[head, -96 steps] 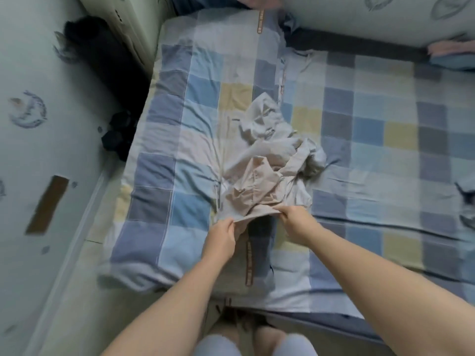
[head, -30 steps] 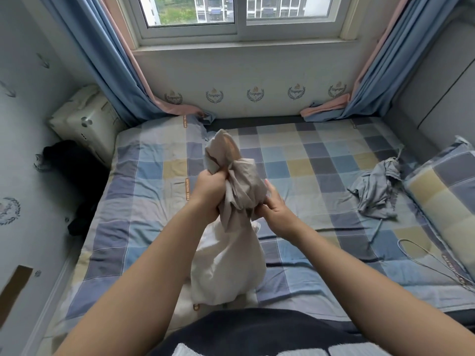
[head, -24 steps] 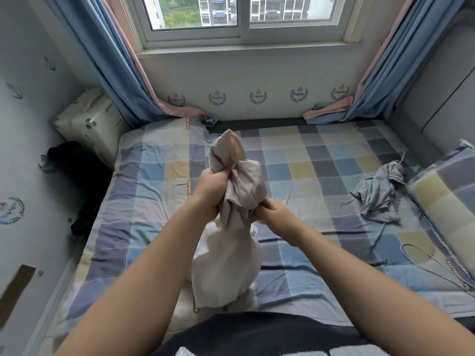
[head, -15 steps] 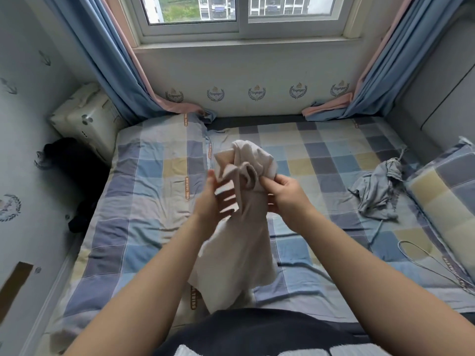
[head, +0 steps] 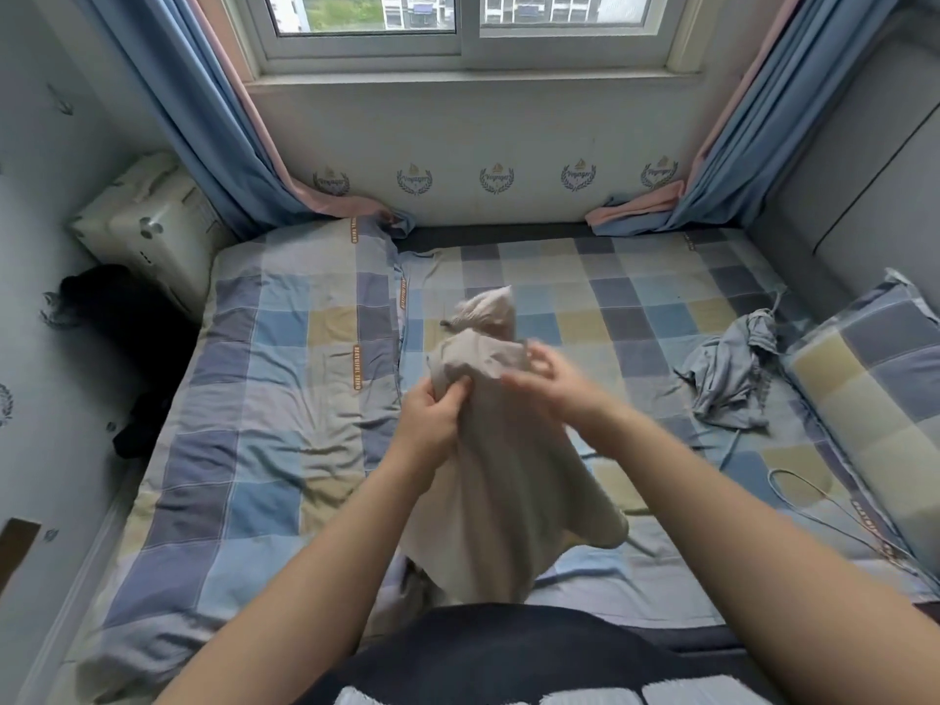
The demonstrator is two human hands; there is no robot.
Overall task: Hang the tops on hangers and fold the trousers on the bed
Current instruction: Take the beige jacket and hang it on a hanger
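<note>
Beige garment [head: 503, 450], held up in front of the person above the near half of the bed [head: 285, 399]; top end bunched into a wad, lower end hanging loose toward the bed's front edge (whether it touches the checked cover is hidden by the cloth itself). Left hand [head: 432, 414]: fingers curled tight round the bunched cloth just below the wad, bearing the weight. Right hand [head: 549, 384]: motion-blurred at the wad's right side, fingers apparently parted; cannot tell if it pinches a fold or only brushes it. Type of garment (top vs. trousers) not readable while crumpled. Also shown: grey garment [head: 727, 374] heaped on the bed at right, just beside the checked pillow [head: 875, 379]; thin wire hanger [head: 824, 506] lying flat nearer the front, well apart from both hands. Likely step, judged from the pose: shaking out & finding an edge, i.e. early in the task, w/ nothing hung or folded yet. Risks: (1) w/ only one sure grip, a hard shake could pull the cloth free & drop it in a heap; (2) grabbing a wrong fold would leave it twisted or inside out, so the fold or hang comes out crooked; (3) if it proves a top, reaching across to the hanger w/ cloth dangling could drag it over the grey heap & tangle the two.
</note>
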